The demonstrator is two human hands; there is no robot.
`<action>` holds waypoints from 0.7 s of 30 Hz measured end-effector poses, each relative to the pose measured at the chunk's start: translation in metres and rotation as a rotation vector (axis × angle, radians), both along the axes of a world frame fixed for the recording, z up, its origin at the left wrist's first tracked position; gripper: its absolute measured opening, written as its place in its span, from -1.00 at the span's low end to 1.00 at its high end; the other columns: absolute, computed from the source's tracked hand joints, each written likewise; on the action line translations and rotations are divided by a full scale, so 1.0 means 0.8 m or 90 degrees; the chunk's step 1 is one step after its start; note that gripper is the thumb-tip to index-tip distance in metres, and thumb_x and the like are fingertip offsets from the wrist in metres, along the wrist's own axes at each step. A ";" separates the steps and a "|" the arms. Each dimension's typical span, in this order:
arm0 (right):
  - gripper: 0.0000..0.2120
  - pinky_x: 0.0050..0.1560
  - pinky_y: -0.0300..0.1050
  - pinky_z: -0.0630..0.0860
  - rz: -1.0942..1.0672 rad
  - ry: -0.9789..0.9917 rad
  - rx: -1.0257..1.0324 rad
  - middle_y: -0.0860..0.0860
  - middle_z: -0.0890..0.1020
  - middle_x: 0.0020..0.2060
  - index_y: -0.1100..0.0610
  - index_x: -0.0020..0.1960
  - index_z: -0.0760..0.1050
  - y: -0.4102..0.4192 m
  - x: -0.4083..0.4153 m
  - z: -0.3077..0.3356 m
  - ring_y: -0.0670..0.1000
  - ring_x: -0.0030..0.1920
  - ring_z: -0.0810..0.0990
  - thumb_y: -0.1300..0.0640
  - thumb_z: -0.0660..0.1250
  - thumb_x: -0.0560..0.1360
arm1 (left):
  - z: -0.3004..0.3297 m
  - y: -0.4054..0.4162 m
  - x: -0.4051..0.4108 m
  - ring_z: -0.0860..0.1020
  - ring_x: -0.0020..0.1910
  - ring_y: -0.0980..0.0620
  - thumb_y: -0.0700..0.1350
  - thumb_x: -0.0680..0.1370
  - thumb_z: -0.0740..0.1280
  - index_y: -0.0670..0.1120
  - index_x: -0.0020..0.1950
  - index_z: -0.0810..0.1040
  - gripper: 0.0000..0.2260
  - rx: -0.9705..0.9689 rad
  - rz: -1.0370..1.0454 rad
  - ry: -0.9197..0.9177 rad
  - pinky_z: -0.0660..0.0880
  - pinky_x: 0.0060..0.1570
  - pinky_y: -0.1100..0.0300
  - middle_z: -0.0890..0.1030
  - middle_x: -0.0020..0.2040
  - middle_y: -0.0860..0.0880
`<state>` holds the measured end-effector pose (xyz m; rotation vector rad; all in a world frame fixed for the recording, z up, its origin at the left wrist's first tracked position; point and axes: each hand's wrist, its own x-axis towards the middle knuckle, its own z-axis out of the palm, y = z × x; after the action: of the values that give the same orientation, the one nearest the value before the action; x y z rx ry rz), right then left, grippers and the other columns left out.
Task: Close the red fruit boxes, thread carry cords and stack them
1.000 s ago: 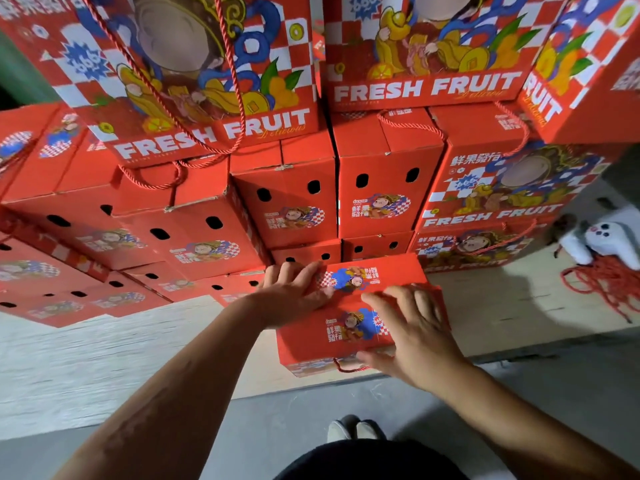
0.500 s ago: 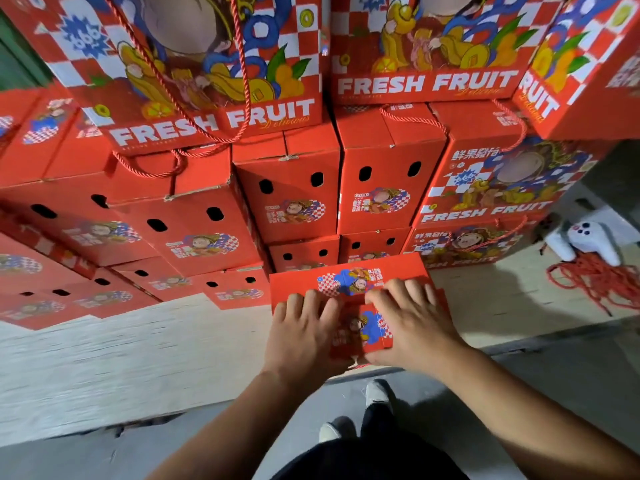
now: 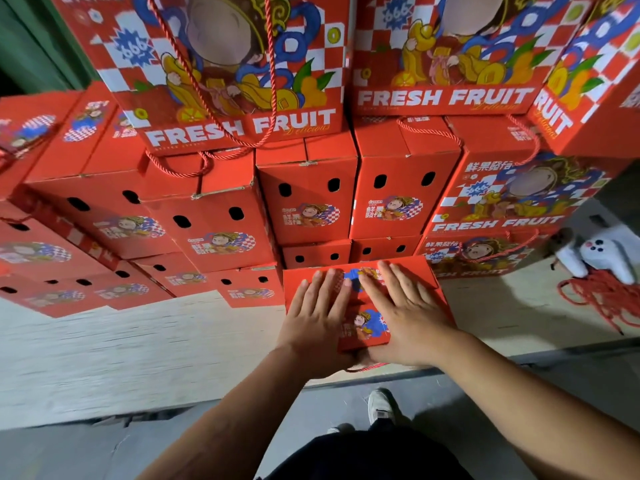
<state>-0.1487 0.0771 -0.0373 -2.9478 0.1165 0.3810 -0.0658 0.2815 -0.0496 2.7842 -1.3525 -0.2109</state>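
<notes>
Both hands, left [image 3: 313,317] and right [image 3: 403,315], flat with fingers straight, pressing one red box [image 3: 363,306]; stacked boxes [image 3: 242,129] behind read "FRESH FRUIT".

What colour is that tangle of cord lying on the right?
Red; the loose cord pile shows in the head view, beside a white plush toy.

A white plush toy [image 3: 601,256] with dark dots lies at the right on the pale wooden tabletop [image 3: 138,355]. Below the tabletop's edge, a grey floor [image 3: 86,452] shows, with a white shoe [image 3: 381,407] on it.
</notes>
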 end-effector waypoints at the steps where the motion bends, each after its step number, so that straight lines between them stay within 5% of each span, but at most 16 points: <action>1: 0.24 0.56 0.12 -0.27 0.008 0.009 0.007 -0.04 -0.49 0.58 -0.22 0.56 -0.52 -0.001 0.003 0.002 -0.01 0.56 -0.53 -0.68 0.16 0.23 | -0.001 -0.002 0.003 -0.23 0.68 -0.26 0.64 0.38 -0.05 -0.05 0.72 -0.17 0.12 0.018 -0.006 -0.003 -0.31 0.62 -0.16 -0.19 0.70 -0.20; 4: 0.07 0.60 0.11 -0.24 0.033 -0.015 0.027 -0.12 -0.43 0.60 -0.22 0.60 -0.44 -0.015 0.003 0.009 -0.08 0.56 -0.50 -0.68 0.02 0.37 | 0.003 0.004 0.009 -0.35 0.65 -0.22 0.62 0.42 -0.13 -0.06 0.71 -0.26 0.08 0.019 -0.038 0.009 -0.28 0.63 -0.15 -0.31 0.68 -0.15; 8: -0.11 0.58 0.05 -0.21 -0.046 -0.048 -0.001 -0.22 -0.45 0.57 -0.13 0.61 -0.47 -0.054 -0.033 0.008 -0.16 0.54 -0.50 -0.58 -0.21 0.51 | 0.003 0.035 -0.004 -0.22 0.69 -0.06 0.49 0.60 -0.13 -0.04 0.73 -0.05 -0.14 -0.104 0.015 0.013 -0.24 0.66 -0.01 -0.13 0.70 -0.01; 12: -0.14 0.55 0.02 -0.18 -0.120 -0.079 0.005 -0.18 -0.45 0.58 -0.05 0.65 -0.38 -0.046 -0.056 -0.003 -0.13 0.56 -0.49 -0.50 -0.22 0.55 | 0.003 0.041 -0.024 -0.28 0.67 -0.08 0.52 0.58 -0.14 -0.09 0.72 -0.09 -0.09 -0.074 0.025 0.024 -0.20 0.66 -0.04 -0.17 0.70 -0.06; 14: -0.13 0.58 0.07 -0.15 -0.136 -0.102 0.024 -0.14 -0.37 0.62 -0.01 0.67 -0.29 -0.032 -0.057 -0.004 -0.08 0.60 -0.42 -0.49 -0.16 0.56 | 0.010 0.037 -0.023 -0.16 0.68 -0.15 0.50 0.57 0.01 -0.13 0.71 0.02 -0.07 -0.070 0.029 0.024 -0.04 0.66 -0.13 -0.06 0.71 -0.10; 17: 0.02 0.58 0.16 0.10 -0.114 -0.120 0.016 -0.02 0.01 0.64 0.05 0.67 -0.01 -0.020 -0.065 -0.002 0.10 0.63 -0.02 -0.57 0.11 0.45 | 0.012 0.040 -0.023 0.14 0.66 -0.24 0.42 0.50 0.36 -0.17 0.68 0.19 -0.04 -0.067 0.031 0.021 0.24 0.57 -0.24 0.18 0.68 -0.18; 21: 0.01 0.27 0.17 0.49 -0.110 -0.173 -0.049 0.06 0.43 0.35 0.12 0.49 0.39 -0.025 -0.062 0.009 0.21 0.27 0.51 -0.42 0.54 0.22 | 0.006 0.041 -0.025 0.23 0.62 -0.30 0.30 0.44 0.53 -0.18 0.64 0.29 -0.05 -0.089 0.054 0.005 0.33 0.52 -0.26 0.27 0.64 -0.22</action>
<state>-0.1985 0.0568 -0.0304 -2.9988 0.3536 -0.0502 -0.0858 0.3146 -0.0448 2.7144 -1.1947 -0.1203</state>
